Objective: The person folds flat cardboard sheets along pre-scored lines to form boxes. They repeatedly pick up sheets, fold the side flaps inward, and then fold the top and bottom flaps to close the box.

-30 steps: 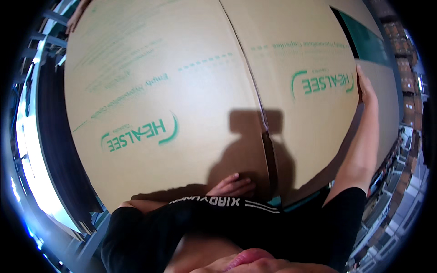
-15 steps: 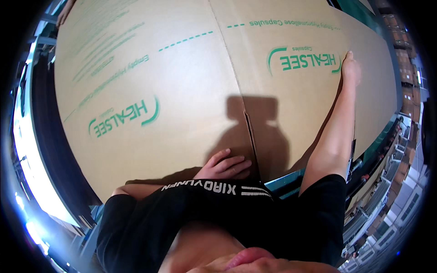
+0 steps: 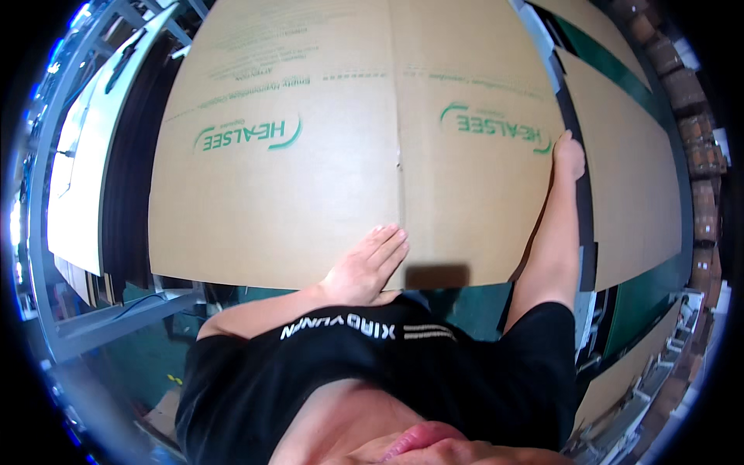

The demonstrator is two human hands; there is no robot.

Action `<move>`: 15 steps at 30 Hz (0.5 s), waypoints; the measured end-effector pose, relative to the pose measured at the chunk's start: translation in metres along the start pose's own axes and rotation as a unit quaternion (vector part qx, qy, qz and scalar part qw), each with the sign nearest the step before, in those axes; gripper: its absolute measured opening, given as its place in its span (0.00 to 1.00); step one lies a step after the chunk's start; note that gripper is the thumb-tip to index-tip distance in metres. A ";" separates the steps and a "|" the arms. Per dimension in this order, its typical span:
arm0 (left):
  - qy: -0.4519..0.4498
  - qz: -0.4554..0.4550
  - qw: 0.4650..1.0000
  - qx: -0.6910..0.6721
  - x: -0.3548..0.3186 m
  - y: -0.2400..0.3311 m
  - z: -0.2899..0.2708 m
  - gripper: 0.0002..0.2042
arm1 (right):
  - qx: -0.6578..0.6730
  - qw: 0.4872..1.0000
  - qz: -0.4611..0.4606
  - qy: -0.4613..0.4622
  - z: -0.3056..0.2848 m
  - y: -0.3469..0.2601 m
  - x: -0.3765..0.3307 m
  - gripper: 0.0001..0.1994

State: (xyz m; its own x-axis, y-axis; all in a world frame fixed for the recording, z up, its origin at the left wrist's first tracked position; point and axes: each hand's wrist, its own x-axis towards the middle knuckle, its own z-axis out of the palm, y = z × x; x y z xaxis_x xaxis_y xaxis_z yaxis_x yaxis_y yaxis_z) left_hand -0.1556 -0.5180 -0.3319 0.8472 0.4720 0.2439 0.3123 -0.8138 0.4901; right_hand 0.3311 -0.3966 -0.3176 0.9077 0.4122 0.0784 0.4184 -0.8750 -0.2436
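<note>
A large flattened brown cardboard carton point(image 3: 256, 209) with green print spreads out in front of me, a fold seam running down its middle. My left hand point(image 3: 364, 267) lies by the near edge, just left of the seam, with its fingers stretched flat on the board; part of the thumb shows below that edge. At the right edge my right hand point(image 3: 570, 159) is closed on the carton, with the arm reaching forward alongside it. The fingertips under the board are hidden.
Another brown cardboard sheet point(image 3: 632, 170) lies to the right, past a dark strip point(image 3: 577, 186). A white panel point(image 3: 89, 170) and dark upright layers point(image 3: 132, 170) stand at left, near a grey metal frame point(image 3: 54, 302). Stacked boxes point(image 3: 686, 97) line the far right.
The carton has shifted left relative to the sheet at right, uncovering a dark strip. Its near edge shows now. My left fingers have straightened. Another person's hand at the upper left is gone from view.
</note>
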 end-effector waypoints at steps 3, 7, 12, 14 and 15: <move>0.027 -0.052 0.998 0.017 -0.007 0.015 -0.002 0.38 | 0.013 0.999 -0.035 -0.025 0.004 -0.008 -0.009 0.30; 0.025 -0.078 0.996 0.037 -0.011 0.030 0.002 0.38 | 0.037 0.993 -0.097 -0.059 -0.010 0.010 -0.012 0.27; -0.011 -0.119 0.990 0.072 -0.011 0.037 -0.002 0.38 | 0.053 0.968 -0.216 -0.117 0.008 0.028 0.005 0.26; -0.021 -0.127 0.987 0.093 -0.006 0.042 -0.002 0.38 | 0.057 0.939 -0.322 -0.106 -0.010 0.050 -0.006 0.24; -0.026 -0.123 0.987 0.104 -0.001 0.045 -0.002 0.37 | 0.082 0.938 -0.319 -0.106 -0.004 0.068 0.000 0.22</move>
State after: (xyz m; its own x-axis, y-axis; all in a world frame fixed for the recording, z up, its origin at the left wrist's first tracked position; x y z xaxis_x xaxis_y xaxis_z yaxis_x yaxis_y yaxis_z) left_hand -0.1437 -0.5543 -0.3088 0.7537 0.6507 0.0928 0.5885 -0.7310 0.3453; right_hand 0.3600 -0.4568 -0.3298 0.4393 0.8956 0.0693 0.8487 -0.3885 -0.3589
